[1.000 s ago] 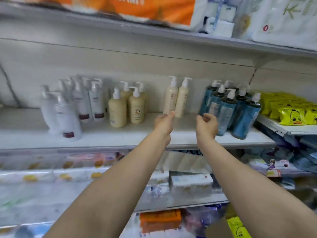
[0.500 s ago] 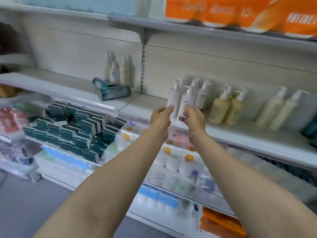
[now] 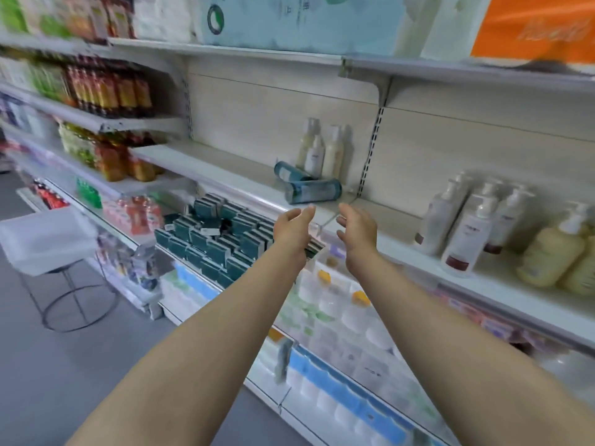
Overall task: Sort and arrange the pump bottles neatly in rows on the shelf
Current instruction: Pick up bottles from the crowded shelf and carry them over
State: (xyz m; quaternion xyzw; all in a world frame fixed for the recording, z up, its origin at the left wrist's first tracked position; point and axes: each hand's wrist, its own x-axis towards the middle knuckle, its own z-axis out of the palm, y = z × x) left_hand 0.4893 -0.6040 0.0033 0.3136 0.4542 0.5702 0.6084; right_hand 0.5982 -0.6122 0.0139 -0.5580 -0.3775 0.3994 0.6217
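Note:
Two teal-blue pump bottles (image 3: 311, 190) lie on their sides on the white shelf (image 3: 244, 185), in front of three upright cream and white bottles (image 3: 323, 152) at the back. My left hand (image 3: 294, 225) and my right hand (image 3: 357, 226) reach side by side, fingers relaxed and empty, just below and in front of the lying bottles, not touching them. To the right on the same shelf stand white pump bottles with dark red labels (image 3: 467, 226) and yellow pump bottles (image 3: 553, 252).
Below the shelf sit dark green boxes (image 3: 219, 239) and wrapped tissue packs (image 3: 338, 304). A stool holding a white plastic bin (image 3: 45, 239) stands in the aisle at left. Drink bottles (image 3: 109, 88) fill the left shelves; paper goods (image 3: 289, 20) sit above.
The view has swung left along the shelf, from the blue and cream bottles to the section with the lying teal bottles. Both hands stayed empty and opened a little.

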